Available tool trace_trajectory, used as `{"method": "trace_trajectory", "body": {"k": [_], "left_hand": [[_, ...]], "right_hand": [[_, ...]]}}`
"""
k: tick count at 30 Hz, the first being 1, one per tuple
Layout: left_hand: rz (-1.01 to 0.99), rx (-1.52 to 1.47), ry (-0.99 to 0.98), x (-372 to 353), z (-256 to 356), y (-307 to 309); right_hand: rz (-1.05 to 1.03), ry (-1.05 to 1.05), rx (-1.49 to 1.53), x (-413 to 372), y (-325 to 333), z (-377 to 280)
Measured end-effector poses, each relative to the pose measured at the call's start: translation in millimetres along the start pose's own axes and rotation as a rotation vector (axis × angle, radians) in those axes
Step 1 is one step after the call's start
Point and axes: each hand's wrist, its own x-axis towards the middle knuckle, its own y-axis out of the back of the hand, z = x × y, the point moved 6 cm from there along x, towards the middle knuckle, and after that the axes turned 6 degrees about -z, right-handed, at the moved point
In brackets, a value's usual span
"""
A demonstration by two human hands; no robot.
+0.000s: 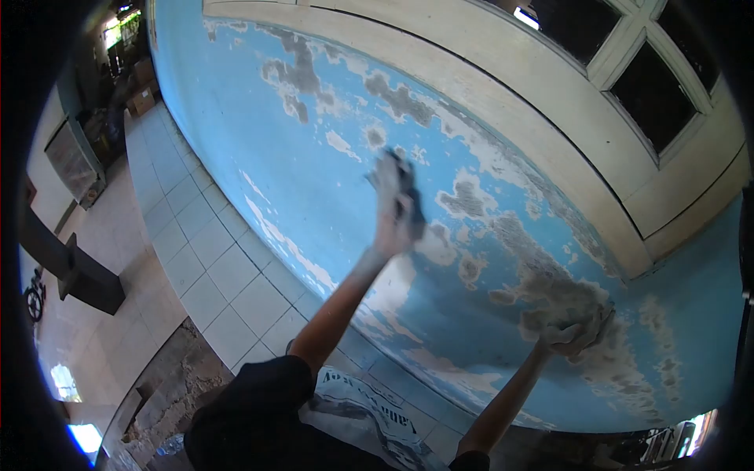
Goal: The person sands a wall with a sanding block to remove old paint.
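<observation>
In the head view, our left hand [387, 210] is near the centre, blurred, with its fingers closed around a dark pad [415, 208] at the painted wall [236, 125]. The pad looks light and slightly soft; a broad hold across its back should suit it, with fingertips clear of the rubbing face. Dust could make it slippery.

Towards four o'clock, our right hand [572, 336] lies against a worn grey patch [550, 289]. Something dark shows at its fingers, but we cannot tell whether they grip it. The wall looks hard and fixed, its paint brittle where it flakes.

The cream frame [471, 88] bounds the wall from twelve to three o'clock, its edge liable to catch knuckles. Floor tiles [236, 271] run along the lower edge towards eight o'clock. The widest open stretch lies towards ten o'clock; between our hands there is moderate room.
</observation>
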Motion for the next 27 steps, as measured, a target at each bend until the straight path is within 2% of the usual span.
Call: {"method": "trace_trajectory", "body": {"k": [1,2,4,5,6,7,9,10,12,15,17,19,20,24,27], "left_hand": [[0.015,-0.124,0.158,9.1,-14.9,10.9],[0.005,-0.133,0.162,9.5,-12.1,9.0],[0.100,0.162,-0.125,10.3,22.1,9.8],[-0.030,0.101,-0.170,-1.9,19.1,-7.4],[-0.049,0.297,-0.399,-4.3,56.6,-17.9],[-0.281,0.261,-0.228,-19.1,40.5,-35.9],[-0.413,0.458,-0.544,-30.1,64.2,-40.3],[-0.412,0.454,-0.540,-27.6,64.6,-36.0],[-0.582,0.464,-0.731,-25.5,64.1,-33.2],[-0.585,0.370,-0.845,-8.2,55.4,-12.4],[-0.588,0.433,-0.785,-15.5,60.4,-19.9],[-0.660,0.340,-0.877,-30.0,69.7,-39.0],[-0.659,0.444,-0.976,-34.2,73.1,-45.1],[-0.700,0.462,-1.034,-16.8,66.8,-29.5],[-0.629,0.591,-1.053,1.1,70.4,-14.4]], "right_hand": [[0.005,-0.011,0.002,-1.7,-0.8,2.3],[0.012,-0.024,0.004,-2.5,-0.5,3.0],[0.003,-0.017,-0.042,2.0,-0.1,-2.2],[-0.004,-0.008,-0.073,4.1,-0.5,-5.9],[-0.008,-0.007,-0.079,4.3,-1.7,-6.9],[0.013,0.000,-0.079,4.1,-1.9,-6.3],[0.027,0.015,-0.078,6.5,-2.2,-6.0],[0.025,0.039,-0.086,8.2,-2.4,-6.9],[0.022,0.066,-0.096,9.0,-3.2,-10.8],[0.046,0.037,-0.036,6.2,-3.1,-4.5],[0.003,0.035,-0.128,1.8,-3.7,-1.5],[0.024,0.037,-0.116,2.8,-4.8,-3.3],[0.044,0.045,-0.102,3.8,-3.3,-3.3],[0.037,0.057,-0.093,2.9,-2.3,-0.2],[0.022,0.018,-0.070,1.8,-2.9,-0.9]]}}
